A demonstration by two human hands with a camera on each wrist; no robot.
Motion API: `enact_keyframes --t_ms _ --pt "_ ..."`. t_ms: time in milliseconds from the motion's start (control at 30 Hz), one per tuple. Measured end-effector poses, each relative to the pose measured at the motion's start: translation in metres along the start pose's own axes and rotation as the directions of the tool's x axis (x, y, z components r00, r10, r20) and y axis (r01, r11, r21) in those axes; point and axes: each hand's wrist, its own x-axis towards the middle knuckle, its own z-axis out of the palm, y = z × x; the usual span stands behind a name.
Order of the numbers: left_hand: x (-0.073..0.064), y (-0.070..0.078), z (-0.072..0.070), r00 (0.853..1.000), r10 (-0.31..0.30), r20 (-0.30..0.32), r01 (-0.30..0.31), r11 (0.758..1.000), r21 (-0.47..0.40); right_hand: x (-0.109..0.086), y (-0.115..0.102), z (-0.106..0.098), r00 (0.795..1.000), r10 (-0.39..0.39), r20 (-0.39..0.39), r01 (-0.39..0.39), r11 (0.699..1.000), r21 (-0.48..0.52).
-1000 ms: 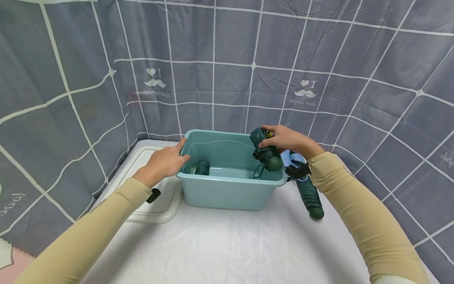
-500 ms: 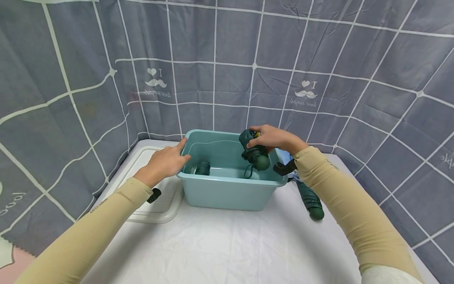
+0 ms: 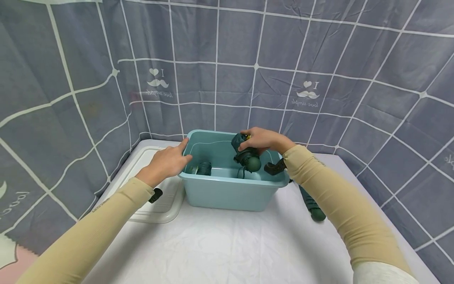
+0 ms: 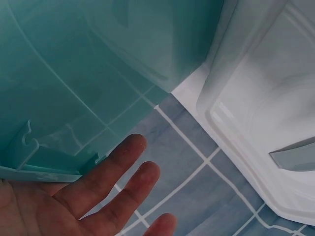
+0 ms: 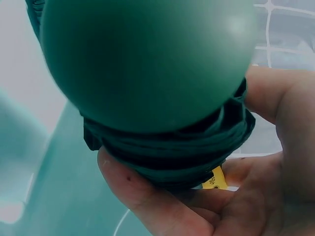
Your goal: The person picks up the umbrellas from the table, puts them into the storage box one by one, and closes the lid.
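Observation:
My right hand (image 3: 264,139) grips a folded dark green umbrella (image 3: 252,163) over the inside of a teal plastic bin (image 3: 227,195). In the right wrist view the umbrella's rounded handle end (image 5: 147,59) faces the camera, with thumb and fingers around the gathered fabric behind it. A dark cord loop hangs below the umbrella. My left hand (image 3: 166,161) rests at the bin's left rim, the thumb lying over it. In the left wrist view several straight, spread fingers (image 4: 110,189) show outside the bin wall. Another dark green bundle (image 3: 204,169) lies in the bin's left end.
A white lid (image 3: 152,211) lies on the white-covered table (image 3: 227,244), left of the bin. Right of the bin lies another folded green umbrella (image 3: 313,205), partly hidden by my right forearm. A grey gridded curtain (image 3: 230,79) encloses the back and sides.
My right hand has carried the umbrella left, from over the bin's right end toward its middle, and slightly lower. My left hand has stayed at the left rim.

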Motion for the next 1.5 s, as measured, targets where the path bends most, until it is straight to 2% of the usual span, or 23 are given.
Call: enact_keyframes --t_ms 700,1067,1300,1500 --pt "0.000 0.002 0.000 1.000 0.002 0.005 -0.002 0.999 0.035 0.029 -0.014 0.030 0.996 -0.011 0.090 0.013 1.000 -0.025" --pt "-0.002 0.003 -0.001 1.000 0.004 -0.006 -0.003 0.998 0.056 0.043 -0.019 0.036 0.989 0.044 0.144 -0.036 0.998 -0.054" --pt "-0.002 0.005 -0.003 1.000 -0.006 0.012 0.005 0.998 0.059 0.051 -0.021 0.041 0.982 0.072 0.173 -0.056 0.994 -0.092" --pt "-0.002 0.004 -0.003 1.000 -0.010 0.013 0.009 0.998 0.058 0.061 -0.023 0.047 0.965 0.117 0.236 -0.088 0.987 -0.132"
